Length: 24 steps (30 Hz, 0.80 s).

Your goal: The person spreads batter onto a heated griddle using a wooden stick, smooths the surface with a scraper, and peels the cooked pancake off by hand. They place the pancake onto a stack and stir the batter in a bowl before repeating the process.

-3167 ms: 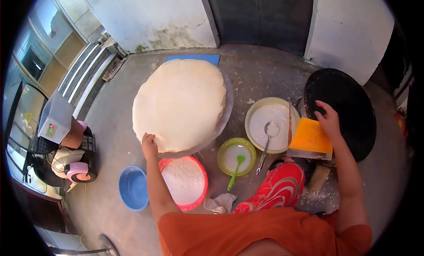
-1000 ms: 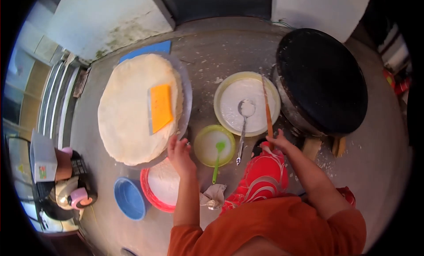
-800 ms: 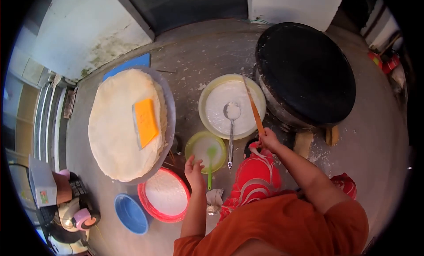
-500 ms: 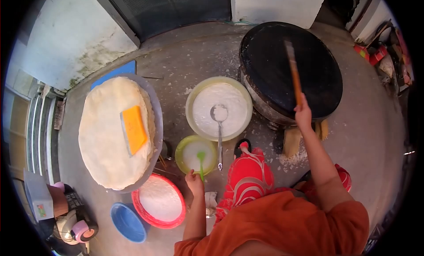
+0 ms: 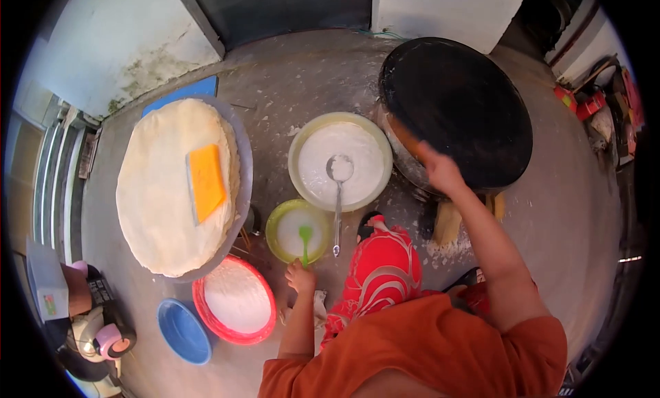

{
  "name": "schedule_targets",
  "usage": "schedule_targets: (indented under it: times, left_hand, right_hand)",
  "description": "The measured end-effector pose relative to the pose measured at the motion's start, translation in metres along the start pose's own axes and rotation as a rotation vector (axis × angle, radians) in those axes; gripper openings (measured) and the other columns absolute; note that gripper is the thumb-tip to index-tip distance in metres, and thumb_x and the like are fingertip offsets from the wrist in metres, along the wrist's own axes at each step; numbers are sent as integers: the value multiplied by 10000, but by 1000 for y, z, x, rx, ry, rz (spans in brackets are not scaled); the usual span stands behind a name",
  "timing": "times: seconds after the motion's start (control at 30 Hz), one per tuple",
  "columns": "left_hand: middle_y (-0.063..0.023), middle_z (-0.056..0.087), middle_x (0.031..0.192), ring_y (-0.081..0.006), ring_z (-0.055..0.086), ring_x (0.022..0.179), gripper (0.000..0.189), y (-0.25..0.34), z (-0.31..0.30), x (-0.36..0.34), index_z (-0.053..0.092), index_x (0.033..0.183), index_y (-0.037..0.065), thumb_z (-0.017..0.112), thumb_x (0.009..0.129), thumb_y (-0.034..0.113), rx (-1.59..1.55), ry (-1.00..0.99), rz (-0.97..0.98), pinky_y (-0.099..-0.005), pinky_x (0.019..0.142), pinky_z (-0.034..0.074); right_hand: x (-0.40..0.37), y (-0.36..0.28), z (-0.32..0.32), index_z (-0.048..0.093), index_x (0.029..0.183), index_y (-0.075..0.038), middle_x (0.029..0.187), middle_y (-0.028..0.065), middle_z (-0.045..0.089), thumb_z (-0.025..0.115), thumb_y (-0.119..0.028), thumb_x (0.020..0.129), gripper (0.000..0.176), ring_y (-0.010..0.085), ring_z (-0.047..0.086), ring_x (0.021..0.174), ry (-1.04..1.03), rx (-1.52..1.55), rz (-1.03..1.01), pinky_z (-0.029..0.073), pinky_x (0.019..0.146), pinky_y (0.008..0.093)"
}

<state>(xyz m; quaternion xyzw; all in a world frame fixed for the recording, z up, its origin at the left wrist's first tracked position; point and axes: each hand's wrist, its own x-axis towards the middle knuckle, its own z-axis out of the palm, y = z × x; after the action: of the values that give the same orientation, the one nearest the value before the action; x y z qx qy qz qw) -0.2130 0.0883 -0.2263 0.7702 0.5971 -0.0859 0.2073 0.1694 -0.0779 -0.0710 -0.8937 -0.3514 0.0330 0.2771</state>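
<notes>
My left hand [image 5: 300, 278] is at the handle end of a green spatula [image 5: 305, 240], its fingers curled against it. The spatula's head rests in a small yellow-green bowl [image 5: 275, 250] of whitish liquid. In my right hand [image 5: 442, 170] is a wooden-handled spatula [image 5: 405, 138], blurred by motion, at the left edge of a large round black griddle [image 5: 460, 109]. Between my hands stands a wide pale-green basin [image 5: 295, 166] of white batter. A metal ladle [image 5: 337, 205] lies across it, its bowl in the batter.
At left, an orange scraper [image 5: 207, 183] lies on a tall stack of thin pancakes [image 5: 155, 192]. A red basin [image 5: 266, 329] holding white batter and a blue basin [image 5: 184, 333] stand below it. Wooden pieces [image 5: 448, 223] jut from under the griddle. Household items [image 5: 103, 336] sit lower left.
My right hand has swung the wooden-handled spatula left and down, from the middle of the griddle to its left edge. My left hand has shifted slightly toward the green handle. The view shifted slightly.
</notes>
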Motion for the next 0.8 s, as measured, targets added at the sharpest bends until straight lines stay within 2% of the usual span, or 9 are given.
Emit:
schedule_targets:
  times: [0.03, 0.07, 0.23, 0.33, 0.4, 0.43, 0.5, 0.6, 0.8]
  left_hand:
    - [-117, 320, 1297, -341, 377, 1099, 522, 5, -2, -3, 403, 1246, 183, 550, 749, 243, 33, -43, -19, -503, 859, 364]
    - [-117, 320, 1297, -341, 377, 1099, 522, 4, 3, -1, 403, 1246, 183, 550, 749, 243, 38, -50, -34, -503, 859, 364]
    - [-153, 210, 1333, -377, 439, 1061, 563, -4, 30, 12, 343, 1283, 143, 528, 752, 126, 63, -155, 11, -442, 840, 429]
    - [-215, 408, 1178, -369, 531, 932, 458, -39, 82, 42, 407, 1213, 64, 484, 762, 87, 215, -222, 94, -441, 805, 443]
    - [-175, 563, 792, -280, 580, 627, 273, -51, 94, 46, 505, 1050, 6, 483, 817, 149, -156, 11, 211, -384, 586, 479]
    - [-175, 563, 792, -280, 580, 627, 273, -55, 102, 51, 505, 1050, 6, 483, 817, 149, -158, 10, 200, -384, 586, 479]
    - [-54, 467, 498, -166, 460, 403, 263, -62, 113, 57, 558, 939, 18, 484, 861, 258, -660, -131, 21, -296, 389, 381]
    - [-16, 427, 503, -97, 350, 343, 319, -63, 105, 38, 571, 933, 40, 476, 874, 338, -870, -97, 150, -246, 320, 276]
    - [2, 409, 493, -100, 350, 343, 277, -20, 39, -25, 564, 890, 65, 449, 883, 317, -883, -167, 54, -256, 312, 274]
  right_hand:
    - [-6, -43, -20, 507, 1181, -194, 955, 175, 589, 476, -100, 782, 411, 325, 567, 868, -376, 28, 143, 443, 754, 350]
    - [-14, -58, -19, 515, 1172, -210, 932, 178, 592, 486, -125, 794, 389, 333, 567, 848, -475, 66, 114, 445, 753, 361]
    - [-21, -121, -21, 578, 1085, -177, 816, 121, 620, 558, -213, 758, 330, 299, 591, 768, -579, -185, -228, 461, 678, 392]
    - [-18, -151, -13, 602, 1007, -140, 783, 113, 622, 578, -244, 736, 292, 284, 597, 753, -716, -395, -375, 463, 657, 393]
    - [-11, -167, 2, 630, 906, -113, 769, 131, 620, 576, -212, 719, 218, 287, 601, 743, -807, -441, -385, 470, 651, 383]
    - [-10, -170, 14, 642, 865, -110, 769, 133, 621, 573, -189, 701, 194, 289, 603, 743, -833, -496, -390, 474, 645, 378]
    - [-7, -165, 39, 654, 825, -106, 768, 134, 622, 571, -165, 684, 174, 290, 605, 743, -864, -550, -403, 478, 639, 373]
    - [2, -155, 74, 662, 764, -117, 777, 127, 626, 556, -138, 653, 155, 275, 612, 751, -861, -471, -338, 484, 631, 362]
    - [-2, -139, 93, 665, 894, -180, 830, 87, 633, 547, -158, 639, 281, 260, 607, 798, -953, -205, -101, 479, 685, 353]
